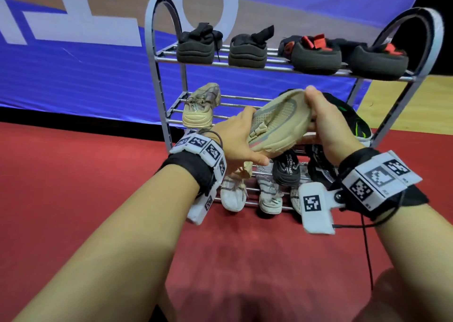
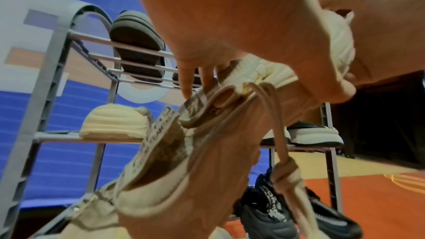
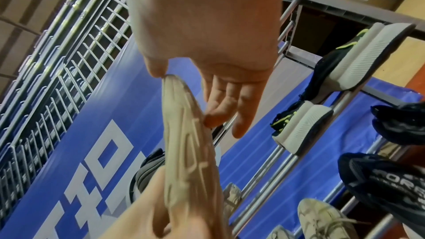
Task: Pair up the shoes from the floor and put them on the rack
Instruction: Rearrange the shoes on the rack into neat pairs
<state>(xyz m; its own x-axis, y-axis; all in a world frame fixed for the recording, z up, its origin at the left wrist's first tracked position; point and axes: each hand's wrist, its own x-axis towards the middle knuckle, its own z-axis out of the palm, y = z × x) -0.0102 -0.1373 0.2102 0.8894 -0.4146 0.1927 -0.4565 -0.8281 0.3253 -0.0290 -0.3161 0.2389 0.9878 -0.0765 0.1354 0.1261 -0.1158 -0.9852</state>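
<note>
Beige shoe [image 1: 277, 123] sole-up between both grips: left hand [image 1: 235, 143] heel, right hand [image 1: 328, 123] toe.

One three-tier metal rack [image 1: 157, 59]. Two beige sneakers [image 1: 199, 108], two plain black shoes [image 1: 196, 47], two black-and-red shoes [image 1: 316, 54], two black-and-green sneakers [image 3: 333, 64], two black sneakers [image 1: 286, 171]. At least two white sneakers [image 1: 231, 194].
</note>
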